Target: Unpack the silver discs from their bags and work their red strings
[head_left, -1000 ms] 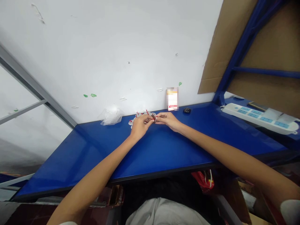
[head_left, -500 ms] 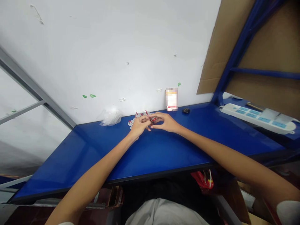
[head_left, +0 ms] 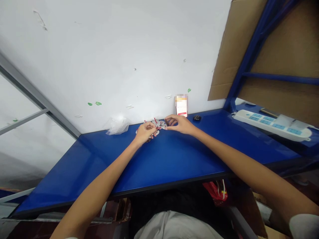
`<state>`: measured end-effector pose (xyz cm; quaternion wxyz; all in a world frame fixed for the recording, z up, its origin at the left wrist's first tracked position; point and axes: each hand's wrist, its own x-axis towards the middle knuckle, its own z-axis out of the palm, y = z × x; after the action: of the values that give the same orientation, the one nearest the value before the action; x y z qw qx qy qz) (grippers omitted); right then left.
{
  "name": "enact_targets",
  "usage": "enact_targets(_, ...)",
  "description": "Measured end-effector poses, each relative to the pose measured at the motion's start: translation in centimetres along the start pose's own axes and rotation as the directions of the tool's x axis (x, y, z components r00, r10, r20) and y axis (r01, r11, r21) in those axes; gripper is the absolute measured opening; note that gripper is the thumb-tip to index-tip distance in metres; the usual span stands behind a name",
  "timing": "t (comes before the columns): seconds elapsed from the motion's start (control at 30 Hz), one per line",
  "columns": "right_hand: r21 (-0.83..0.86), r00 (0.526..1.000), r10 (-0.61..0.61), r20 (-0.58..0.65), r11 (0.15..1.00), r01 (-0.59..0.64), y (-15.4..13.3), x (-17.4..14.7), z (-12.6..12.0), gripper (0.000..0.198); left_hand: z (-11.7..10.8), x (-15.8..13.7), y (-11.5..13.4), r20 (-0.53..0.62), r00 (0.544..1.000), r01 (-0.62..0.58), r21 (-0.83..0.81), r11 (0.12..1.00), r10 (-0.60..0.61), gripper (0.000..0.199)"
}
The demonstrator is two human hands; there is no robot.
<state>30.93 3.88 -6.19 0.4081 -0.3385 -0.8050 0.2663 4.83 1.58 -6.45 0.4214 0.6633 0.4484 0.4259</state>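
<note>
Several pale round tags with red loops (head_left: 157,123) lie in a cluster near the wall, partly hidden by my hands. My left hand (head_left: 146,132) is over the left part of the cluster, its thumb and fingertips pinched together beside a red loop (head_left: 159,128). What the pinch holds, if anything, is too small to make out. A dark brown piece shows below that hand. My right hand (head_left: 181,124) is at the cluster's right side, thumb and index finger curved around a small dark disc-like piece (head_left: 166,122). Its exact kind is unclear.
A crumpled clear plastic bag (head_left: 118,125) lies left of the tags. A lit phone (head_left: 181,107) leans on the wall behind my right hand. A small black object (head_left: 197,118) sits right of it. Further right is a white power strip (head_left: 272,124) on the blue table (head_left: 164,159).
My hands were together around a dark piece and have drawn apart. The left moved slightly left, the right moved right and away from me, with the dark piece at its fingers.
</note>
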Motion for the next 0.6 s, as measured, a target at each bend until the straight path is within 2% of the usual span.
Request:
enact_targets(0.1,-0.331,0.994,0.039,0.106,0.944,-0.002,1.3,0.1,-2.8,0.053,0.1,-0.2,0.0,-0.003,0.999,-0.045,0.146,0.988,0.046,0.013)
enact_targets(0.2,-0.452,0.963,0.162,0.217,0.891,-0.048,2.5,0.0,-4.6,0.052,0.3,-0.5,-0.1,0.023,0.989,-0.148,0.265,0.953,0.147,0.012)
enact_targets(0.3,-0.482,0.940,0.219,0.263,0.874,-0.069,3.3,0.0,-5.0,0.052,0.4,-0.6,-0.1,0.049,0.970,-0.240,0.387,0.890,0.240,0.010)
enact_targets(0.37,-0.485,0.936,0.226,0.269,0.872,-0.071,3.4,-0.1,-4.7,0.052,0.4,-0.7,-0.1,0.068,0.963,-0.265,0.428,0.864,0.261,0.009)
enact_targets(0.6,-0.446,0.948,0.149,0.281,0.895,-0.009,3.0,-0.1,-3.9,0.050,0.3,-0.7,0.1,0.074,0.960,-0.274,0.453,0.848,0.270,0.007)
